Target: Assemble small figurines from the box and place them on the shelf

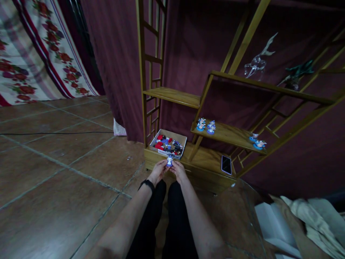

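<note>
Wooden shelving (229, 135) — maroon curtain (185, 54) behind

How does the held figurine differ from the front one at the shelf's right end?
The held figurine is purple and white; the shelf figurine is blue and pale pink. The left hand and right hand hold the held figurine; the shelf figurine rests on the wooden shelf. Both have coloured bases.

white and purple figurine (169, 161); golden-brown shelf (174, 97); maroon curtain (118, 61); white cloth (29, 59) with red flowers.
</note>
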Demonstrator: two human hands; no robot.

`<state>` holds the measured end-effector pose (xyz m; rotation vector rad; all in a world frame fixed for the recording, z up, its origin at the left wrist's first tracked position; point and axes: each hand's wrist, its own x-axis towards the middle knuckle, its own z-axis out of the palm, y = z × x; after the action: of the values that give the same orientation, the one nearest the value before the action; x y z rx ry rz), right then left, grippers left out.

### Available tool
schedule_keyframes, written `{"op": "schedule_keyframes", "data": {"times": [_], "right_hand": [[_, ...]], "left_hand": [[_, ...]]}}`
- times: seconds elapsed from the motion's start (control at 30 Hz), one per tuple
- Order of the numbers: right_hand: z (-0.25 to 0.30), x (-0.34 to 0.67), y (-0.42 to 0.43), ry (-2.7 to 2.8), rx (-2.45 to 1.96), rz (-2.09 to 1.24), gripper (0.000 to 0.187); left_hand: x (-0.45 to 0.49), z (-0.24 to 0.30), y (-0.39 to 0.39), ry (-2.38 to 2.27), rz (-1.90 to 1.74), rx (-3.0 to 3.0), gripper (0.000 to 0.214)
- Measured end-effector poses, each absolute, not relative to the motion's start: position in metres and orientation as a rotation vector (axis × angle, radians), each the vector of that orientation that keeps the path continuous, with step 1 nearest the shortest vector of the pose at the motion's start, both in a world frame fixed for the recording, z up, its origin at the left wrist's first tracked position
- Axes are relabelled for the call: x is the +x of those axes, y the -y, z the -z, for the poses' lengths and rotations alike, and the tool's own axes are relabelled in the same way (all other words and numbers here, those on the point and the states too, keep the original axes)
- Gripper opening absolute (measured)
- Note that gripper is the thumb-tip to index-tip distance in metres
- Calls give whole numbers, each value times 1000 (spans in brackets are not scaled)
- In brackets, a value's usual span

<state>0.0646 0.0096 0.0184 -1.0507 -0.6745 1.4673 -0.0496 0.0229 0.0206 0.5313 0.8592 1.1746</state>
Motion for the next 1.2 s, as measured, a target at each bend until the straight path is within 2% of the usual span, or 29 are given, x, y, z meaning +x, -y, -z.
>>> {"op": "schedule_keyframes", "data": {"times": [0.53, 0.77, 1.2], "right_hand": [[-17, 61, -13, 687, -1130, -1488, 26], [-17, 61, -13, 659, -1156, -1458, 21], [-13, 62, -14, 666, -1128, -1423, 22]], "left_hand": [[-57, -16, -29, -917, -1137, 544, 3], [-55, -15, -28, -914, -1117, 565, 8], [-53, -14, -29, -925, -1160, 573, 6]]}}
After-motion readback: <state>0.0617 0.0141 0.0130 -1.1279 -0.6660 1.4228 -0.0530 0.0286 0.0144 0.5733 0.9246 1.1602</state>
